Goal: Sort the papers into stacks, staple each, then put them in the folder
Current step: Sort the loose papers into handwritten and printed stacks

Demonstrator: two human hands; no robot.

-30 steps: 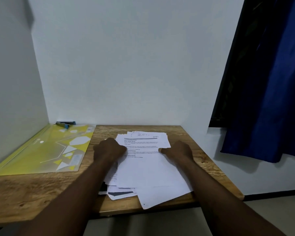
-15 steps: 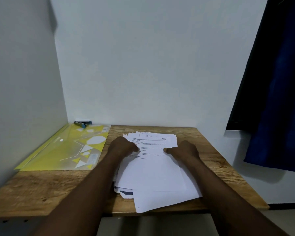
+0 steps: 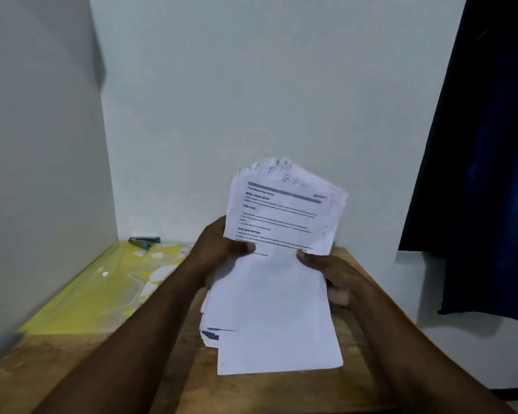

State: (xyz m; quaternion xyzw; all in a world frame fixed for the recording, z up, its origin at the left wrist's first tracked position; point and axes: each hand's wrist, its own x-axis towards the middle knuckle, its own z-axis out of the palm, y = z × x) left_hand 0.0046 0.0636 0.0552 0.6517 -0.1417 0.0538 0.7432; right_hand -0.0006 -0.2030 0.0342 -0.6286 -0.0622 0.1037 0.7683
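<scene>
A loose, uneven pile of white printed papers (image 3: 275, 294) is lifted off the wooden table (image 3: 266, 392) and tilted up toward me. My left hand (image 3: 219, 249) grips its left edge, thumb on the top sheet. My right hand (image 3: 326, 270) grips the right edge, thumb on top and fingers underneath. The top sheet shows printed headings and text. A yellow translucent folder (image 3: 108, 288) lies flat at the table's left side. A blue and dark stapler (image 3: 142, 241) sits at the folder's far end against the wall.
White walls close in the table at the left and back. A dark blue curtain (image 3: 491, 174) hangs at the right beyond the table edge.
Both hands, which lay on the pile on the table, now grip its sides and have lifted the whole pile up and tilted it toward me. The view has shifted.
</scene>
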